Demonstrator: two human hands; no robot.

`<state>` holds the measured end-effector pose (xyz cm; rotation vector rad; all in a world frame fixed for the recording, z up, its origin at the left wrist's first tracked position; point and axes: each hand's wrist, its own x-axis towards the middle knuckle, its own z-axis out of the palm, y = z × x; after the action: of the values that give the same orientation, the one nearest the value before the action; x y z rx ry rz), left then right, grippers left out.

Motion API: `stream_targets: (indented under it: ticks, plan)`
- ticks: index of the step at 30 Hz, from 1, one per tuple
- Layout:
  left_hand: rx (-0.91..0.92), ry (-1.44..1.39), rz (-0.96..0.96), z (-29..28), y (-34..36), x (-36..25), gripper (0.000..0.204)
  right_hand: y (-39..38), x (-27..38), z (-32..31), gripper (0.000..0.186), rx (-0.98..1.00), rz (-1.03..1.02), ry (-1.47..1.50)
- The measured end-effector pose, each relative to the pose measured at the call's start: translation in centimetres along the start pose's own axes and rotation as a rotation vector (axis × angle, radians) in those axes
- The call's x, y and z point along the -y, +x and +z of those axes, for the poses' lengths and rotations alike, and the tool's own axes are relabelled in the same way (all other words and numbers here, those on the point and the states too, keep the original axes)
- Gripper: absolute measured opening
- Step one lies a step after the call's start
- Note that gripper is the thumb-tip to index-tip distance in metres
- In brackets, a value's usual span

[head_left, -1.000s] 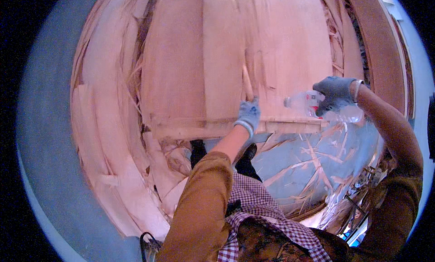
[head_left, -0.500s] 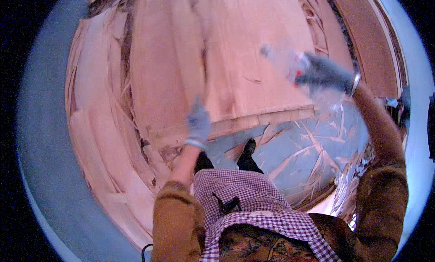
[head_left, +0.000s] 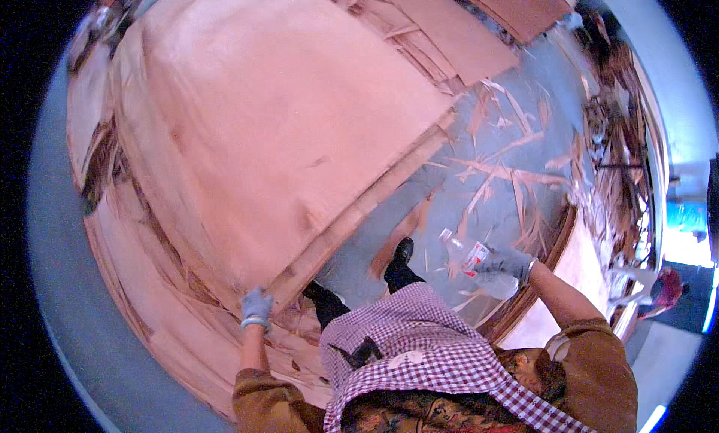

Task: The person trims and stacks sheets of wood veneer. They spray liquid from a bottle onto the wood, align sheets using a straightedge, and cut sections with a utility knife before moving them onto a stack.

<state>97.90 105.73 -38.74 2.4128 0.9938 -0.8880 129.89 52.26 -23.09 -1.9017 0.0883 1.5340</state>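
In my right hand [head_left: 505, 264], gloved in grey, is a clear plastic bottle [head_left: 451, 239] with a red and white label. The bottle lies tilted over the floor, its neck toward the stack, and my fingers are closed around its body. My left hand [head_left: 256, 307], also in a grey glove, is at the near corner of a wide stack of thin wood veneer sheets [head_left: 284, 126]. Its fingers point forward and look loosely extended at the sheet's edge, with no held object visible.
Torn veneer strips [head_left: 509, 175] litter the grey floor [head_left: 359, 242] right of the stack. More veneer sheets [head_left: 150, 343] lie along the left. Another pale sheet stack [head_left: 550, 313] stands at the right, and a person in red [head_left: 666, 289] is farther right.
The view has turned right, so the stack now sits farther left. My right hand has swung with the bottle from over the stack to over the floor. My left hand has come to the near corner.
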Motion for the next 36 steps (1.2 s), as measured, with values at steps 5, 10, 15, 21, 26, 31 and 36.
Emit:
stream_targets:
  ticks: [5, 10, 15, 21, 26, 31, 36]
  plan:
    - [-0.004, -0.182, 0.389, -1.6, 0.8, -23.2, 0.036, -7.8, -0.6, -8.3, 0.064, -0.076, -0.224, 0.292]
    - [0.146, 0.057, 0.692, -7.5, 1.5, -39.5, 0.035, -8.6, -4.5, -13.8, 0.071, -0.069, -0.35, 0.693]
    - [0.195, 0.183, 0.735, -7.6, 4.7, -46.1, 0.035, -7.0, -4.3, -15.8, 0.072, 0.105, -0.418, 1.045]
    - [0.092, 0.244, 0.696, -9.2, 12.4, -54.2, 0.035, -5.1, -1.6, -24.4, 0.074, 0.012, -0.397, 1.05]
    - [0.179, 0.284, 0.672, -7.4, 17.0, -62.2, 0.034, -1.2, 0.8, -30.9, 0.058, 0.029, -0.289, 1.229]
    - [0.171, 0.14, 0.509, -6.0, 18.6, -68.1, 0.034, 7.7, -3.7, -34.2, 0.055, 0.009, -0.22, 1.315]
    - [0.096, 0.153, 0.54, -2.0, 23.5, -74.0, 0.033, 13.8, -4.7, -34.7, 0.062, -0.022, -0.192, 1.291]
